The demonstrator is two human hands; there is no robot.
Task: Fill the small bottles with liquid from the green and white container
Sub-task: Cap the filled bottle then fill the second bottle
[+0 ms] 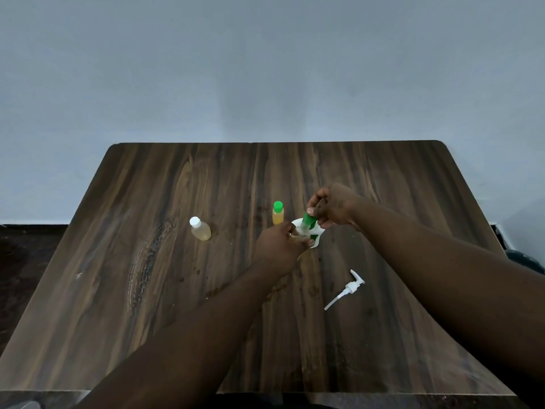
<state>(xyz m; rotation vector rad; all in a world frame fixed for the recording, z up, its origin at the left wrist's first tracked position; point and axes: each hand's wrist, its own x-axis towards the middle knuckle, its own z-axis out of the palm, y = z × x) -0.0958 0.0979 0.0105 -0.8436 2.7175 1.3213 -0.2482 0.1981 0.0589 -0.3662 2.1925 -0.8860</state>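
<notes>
You work in dim, soft light. The wall (265,69) behind the table (147,290) looks gray, with a faint dark shadow above the table's far edge. The table shines a little left of its middle. Near its front edge everything looks soft and smeared, and its sides spread wide.

Green and white container (316,235): mostly hidden behind both hands; only a white rim and a green patch show. Small bottle (303,231): body covered by the left grip (277,246), fill level unreadable. Green cap (309,221): top hidden under the right grip (333,209). Dark rounded object (528,261): cut by right edge, unidentifiable. Worktop (147,261): near left corner runs off frame.
</notes>
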